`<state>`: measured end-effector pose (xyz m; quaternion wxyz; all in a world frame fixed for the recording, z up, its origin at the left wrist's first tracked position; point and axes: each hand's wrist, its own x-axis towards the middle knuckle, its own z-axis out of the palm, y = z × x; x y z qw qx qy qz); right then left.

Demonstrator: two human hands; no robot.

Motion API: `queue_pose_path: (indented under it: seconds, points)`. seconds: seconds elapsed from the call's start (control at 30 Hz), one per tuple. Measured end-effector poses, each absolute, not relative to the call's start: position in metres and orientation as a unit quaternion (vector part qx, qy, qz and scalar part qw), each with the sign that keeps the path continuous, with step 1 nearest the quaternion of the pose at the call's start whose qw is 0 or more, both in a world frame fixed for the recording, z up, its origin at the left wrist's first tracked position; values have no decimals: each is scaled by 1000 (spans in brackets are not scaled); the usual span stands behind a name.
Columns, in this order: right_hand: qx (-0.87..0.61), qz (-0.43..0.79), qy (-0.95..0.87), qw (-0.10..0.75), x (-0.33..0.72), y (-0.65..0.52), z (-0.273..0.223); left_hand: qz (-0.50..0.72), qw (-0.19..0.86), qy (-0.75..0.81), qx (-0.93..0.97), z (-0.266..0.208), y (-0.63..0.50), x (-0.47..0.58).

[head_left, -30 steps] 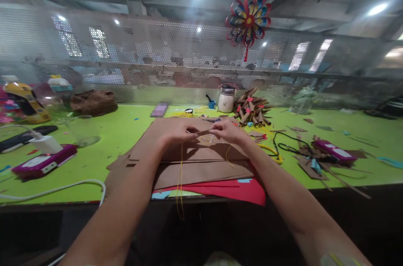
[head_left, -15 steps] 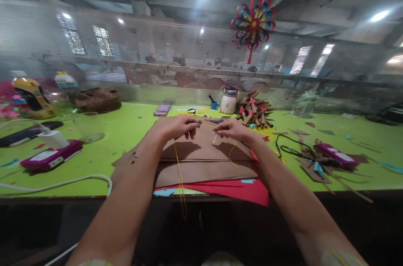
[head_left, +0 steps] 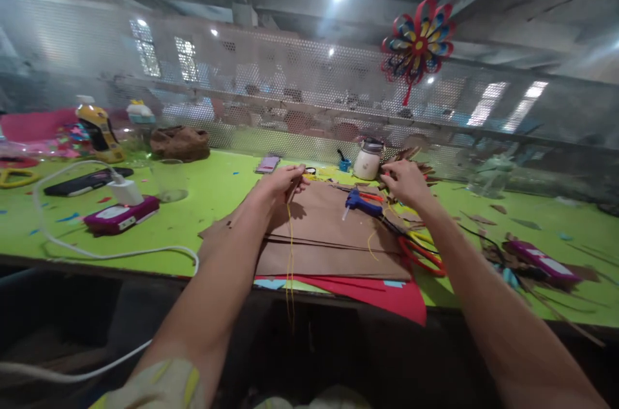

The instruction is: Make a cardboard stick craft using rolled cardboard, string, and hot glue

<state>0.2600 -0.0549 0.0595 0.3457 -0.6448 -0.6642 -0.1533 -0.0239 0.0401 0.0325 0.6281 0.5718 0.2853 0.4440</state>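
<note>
My left hand (head_left: 285,183) is closed in a pinch around a small brown piece (head_left: 293,189), which looks like rolled paper or card. Yellow string (head_left: 291,254) hangs from beneath that hand past the table edge. Over at the back right, my right hand (head_left: 409,184) has its fingers bent together at the pile of brown rolled pieces (head_left: 409,155); what is between the fingertips is hidden. A blue glue gun (head_left: 365,202) lies between my hands on the stacked brown card sheets (head_left: 319,222).
Orange-and-yellow-handled scissors (head_left: 420,254) lie right of the stack. Red paper (head_left: 382,296) juts over the front edge. Behind stand a white jar (head_left: 367,160) and a small blue pot (head_left: 344,164). Purple boxes (head_left: 120,215) with cables, a plastic cup (head_left: 169,182) and scraps surround the stack.
My right hand has moved right and back to the pile, uncovering the glue gun on the card. The left hand stays over the stack, now with the brown piece plainly visible. The view has shifted left.
</note>
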Motion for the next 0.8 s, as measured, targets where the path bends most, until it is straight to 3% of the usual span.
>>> queue_pose_path:
  seconds: [0.07,0.13,0.23,0.3,0.5,0.7,0.8]
  points:
    - [-589,-28,-702,400,217,-59,53,478,662,287,501,34,42,-22]
    - [-529,219,-711,409,167,-63,41,501,675,290,459,37,42,-21]
    - [-431,547,-593,404,105,-69,23,540,678,279,414,41,40,-22]
    - [-385,661,-510,394,80,-76,14,568,679,274,376,42,40,-24]
    - [-374,713,-411,427,59,-112,1,585,701,284,291,39,51,-33]
    - [-410,597,-478,498,56,-140,-1,552,734,295,263,34,54,-33]
    - [-412,577,-510,487,51,-157,-4,531,745,290,279,33,53,-34]
